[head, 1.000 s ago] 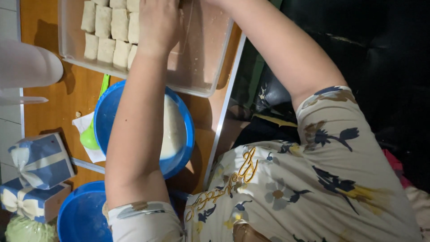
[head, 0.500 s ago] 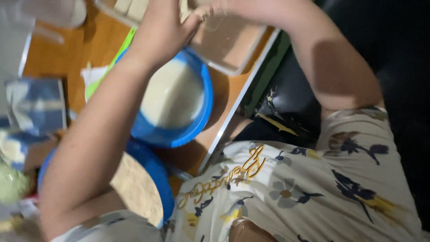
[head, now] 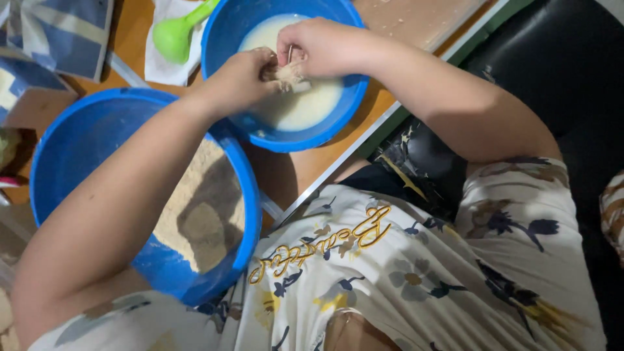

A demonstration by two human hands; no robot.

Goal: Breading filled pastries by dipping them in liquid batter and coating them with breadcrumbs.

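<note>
Head camera is looking down on two hands meeting over a blue bowl [head: 338, 123] that is holding a pale, milky liquid [head: 305, 107]. Left hand [head: 237, 81] is curling its fingers closed around a crumbly, tan piece of food [head: 286, 75], and right hand [head: 318, 45] is pinching the same piece from the other side, so both are gripping it just above the liquid. Nearer the person, a larger blue tub [head: 78, 130] is sitting just beside the bowl, with sandy crumbs [head: 201, 208] lying in its bottom; the left forearm is crossing over it. Both containers are resting on a wooden bench [head: 305, 162]. A green spoon [head: 175, 32] is lying on a white cloth [head: 166, 62] to the left of the bowl.
</note>
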